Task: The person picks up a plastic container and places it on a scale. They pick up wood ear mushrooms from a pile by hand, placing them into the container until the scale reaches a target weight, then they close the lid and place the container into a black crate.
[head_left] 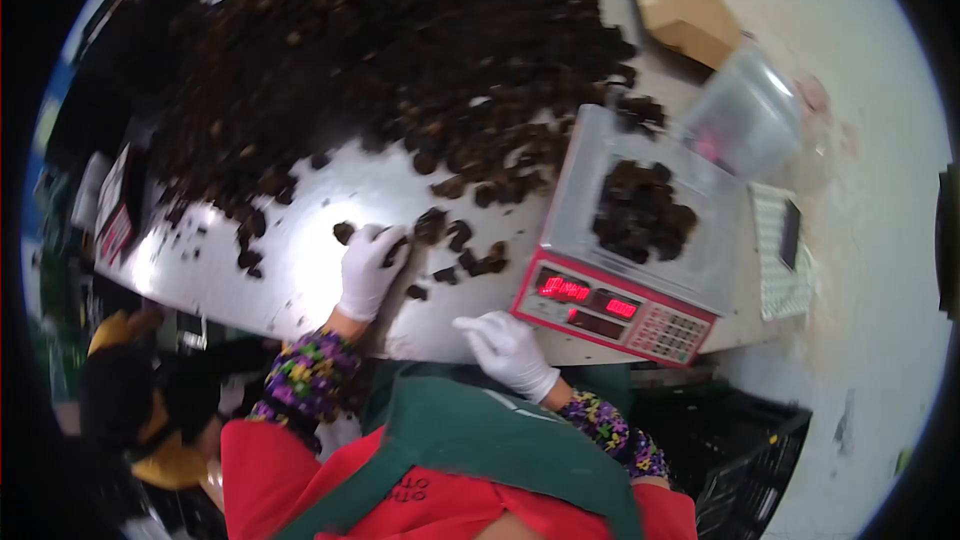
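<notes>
My left hand, in a white glove, is over the metal table, its fingers closed on a dark brown piece that looks like a dried mushroom. Loose pieces of the same kind lie just right of it. My right hand, also gloved in white, hovers by the table's front edge with its fingers partly stretched out and nothing visible in them. Beside it stands a red digital scale with lit red digits. A clear plastic tub on the scale contains a heap of dark pieces.
A large dark pile covers the far side of the metal table. Right of the scale are a translucent container, a cardboard piece and a white-green tray. A black crate stands below; another person is at left.
</notes>
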Motion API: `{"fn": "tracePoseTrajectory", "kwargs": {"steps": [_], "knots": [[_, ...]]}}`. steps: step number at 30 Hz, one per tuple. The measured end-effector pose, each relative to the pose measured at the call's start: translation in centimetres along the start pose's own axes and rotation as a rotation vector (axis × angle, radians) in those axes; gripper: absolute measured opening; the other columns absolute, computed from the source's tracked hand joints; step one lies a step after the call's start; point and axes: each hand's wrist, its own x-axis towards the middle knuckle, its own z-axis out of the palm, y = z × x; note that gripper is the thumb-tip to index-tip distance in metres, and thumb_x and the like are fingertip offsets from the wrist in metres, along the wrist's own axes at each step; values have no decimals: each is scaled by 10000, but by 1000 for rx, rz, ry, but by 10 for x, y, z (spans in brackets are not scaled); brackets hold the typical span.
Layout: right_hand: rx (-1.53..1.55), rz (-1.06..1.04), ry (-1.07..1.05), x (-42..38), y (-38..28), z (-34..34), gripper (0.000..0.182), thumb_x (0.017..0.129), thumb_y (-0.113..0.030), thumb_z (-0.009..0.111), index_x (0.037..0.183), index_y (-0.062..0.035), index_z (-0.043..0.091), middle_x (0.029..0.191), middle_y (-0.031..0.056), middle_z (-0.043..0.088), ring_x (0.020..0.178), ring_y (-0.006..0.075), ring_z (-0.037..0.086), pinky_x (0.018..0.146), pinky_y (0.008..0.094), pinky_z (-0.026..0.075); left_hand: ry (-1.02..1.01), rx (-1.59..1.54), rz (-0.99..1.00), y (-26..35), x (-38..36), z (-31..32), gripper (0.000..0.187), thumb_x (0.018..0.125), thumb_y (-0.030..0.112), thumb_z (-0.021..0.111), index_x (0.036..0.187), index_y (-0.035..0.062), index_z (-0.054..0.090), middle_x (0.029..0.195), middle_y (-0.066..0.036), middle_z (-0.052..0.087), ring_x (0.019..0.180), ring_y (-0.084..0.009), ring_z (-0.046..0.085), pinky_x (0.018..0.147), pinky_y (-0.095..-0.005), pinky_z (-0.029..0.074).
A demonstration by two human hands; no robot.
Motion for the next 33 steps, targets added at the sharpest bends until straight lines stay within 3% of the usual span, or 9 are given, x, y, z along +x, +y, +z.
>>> {"fn": "tracePoseTrajectory", "kwargs": {"steps": [5, 9, 15, 19, 22, 23, 26, 29, 33], "knots": [[-40, -101, 56, 0, -23, -49, 240, 873, -86, 652, 1111, -92, 682, 873, 74, 634, 783, 265, 643, 701, 380, 540, 18, -200, -60, 45, 43, -29, 268, 762, 20, 776, 1009, 109, 723, 892, -88, 642, 758, -258, 648, 675, -342, 531], [-149, -98, 269, 5, -48, -122, 234, 866, -43, 668, 1091, -86, 719, 870, 69, 676, 765, 264, 661, 662, 364, 541, 111, -190, 231, 125, 94, -52, 241, 767, 8, 770, 987, 98, 728, 886, -78, 638, 742, -230, 649, 655, -323, 520], [-204, 104, 564, -8, -48, -194, 221, 907, 43, 604, 1091, -23, 706, 920, 104, 710, 802, 212, 691, 703, 327, 547, 91, -455, 339, 202, 136, -10, 245, 767, -37, 749, 983, 79, 738, 876, -84, 633, 760, -226, 642, 677, -307, 514], [-205, 167, 648, -20, -34, -205, 242, 923, 32, 592, 1131, -28, 700, 942, 102, 712, 848, 217, 686, 757, 321, 539, 50, -385, 546, 251, 144, 34, 220, 772, 114, 786, 982, 152, 731, 877, -79, 623, 797, -264, 642, 685, -354, 534], [-261, 206, 704, -14, -26, -208, 246, 934, 10, 589, 1149, -37, 698, 1003, 101, 708, 923, 232, 672, 831, 333, 524, -224, -242, 584, 268, 146, 72, 295, 795, 242, 786, 1072, 180, 705, 1023, -73, 620, 986, -305, 606, 832, -425, 506], [-293, 212, 741, -10, -23, -208, 247, 938, -3, 589, 1156, -41, 697, 1040, 101, 704, 967, 243, 662, 875, 344, 514, -282, -176, 596, 272, 145, 71, 454, 802, 374, 778, 1200, 187, 667, 1176, -98, 603, 1158, -367, 549, 967, -497, 452], [-297, 215, 700, -5, -14, -208, 266, 937, -56, 615, 1193, -53, 685, 1126, 114, 681, 1059, 274, 624, 949, 374, 489, -279, -142, 668, 269, 145, 72, 820, 730, 574, 788, 1426, 222, 534, 1427, -184, 486, 1377, -463, 386, 1147, -549, 307], [-274, 223, 677, -4, -10, -210, 283, 934, -92, 632, 1212, -58, 677, 1150, 119, 673, 1086, 287, 609, 956, 387, 488, -249, -250, 707, 262, 164, 55, 852, 707, 556, 816, 1431, 205, 535, 1444, -191, 475, 1382, -477, 371, 1150, -560, 298], [-277, 203, 662, -2, -3, -213, 271, 927, -95, 639, 1192, -61, 686, 1134, 117, 679, 1067, 290, 614, 944, 388, 487, -167, -379, 563, 242, 232, 53, 636, 810, 205, 765, 1410, 166, 557, 1392, -190, 534, 1301, -385, 493, 1090, -428, 421]]}}
